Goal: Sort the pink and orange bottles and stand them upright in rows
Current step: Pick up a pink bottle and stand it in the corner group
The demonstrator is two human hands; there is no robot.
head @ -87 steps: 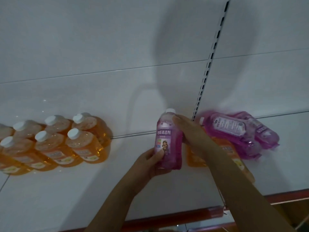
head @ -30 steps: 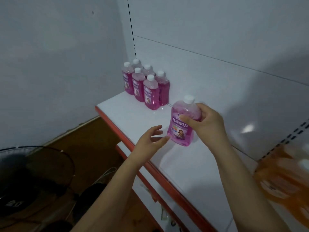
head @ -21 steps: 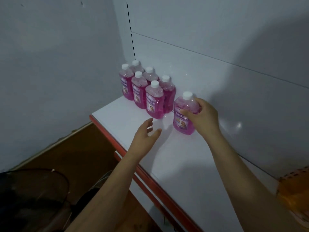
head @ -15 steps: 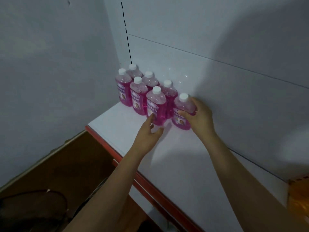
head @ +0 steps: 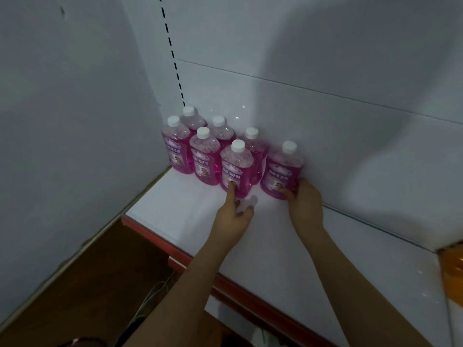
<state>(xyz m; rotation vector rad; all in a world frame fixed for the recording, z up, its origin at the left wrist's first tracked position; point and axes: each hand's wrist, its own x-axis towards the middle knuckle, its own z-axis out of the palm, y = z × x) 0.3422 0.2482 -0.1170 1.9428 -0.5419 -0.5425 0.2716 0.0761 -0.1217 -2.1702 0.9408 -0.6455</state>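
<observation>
Since half a sec ago the newest pink bottle (head: 281, 171) went from being gripped high near its shoulder to standing upright on the white shelf (head: 288, 246), w/ the right hand (head: 304, 204) slid down to its base. Right fingers (head: 295, 187) curl round the lower right side of that bottle, touching the label edge. Left hand (head: 235, 216) sits just left of it; its index finger is straight and presses the lower front of the nearest grouped bottle (head: 236, 169), other left fingers loosely bent above the shelf.

Bottle at the right fingers: clear plastic, pink liquid, white screw cap, purple-white label w/ a small picture and Chinese print. It stands against the back panel, a small gap apart from the six pink bottles (head: 208, 146), which stand upright in two rows in the corner beyond the left fingers. Blurred orange bottle (head: 452, 269) at the far right edge, well apart from the right fingers
</observation>
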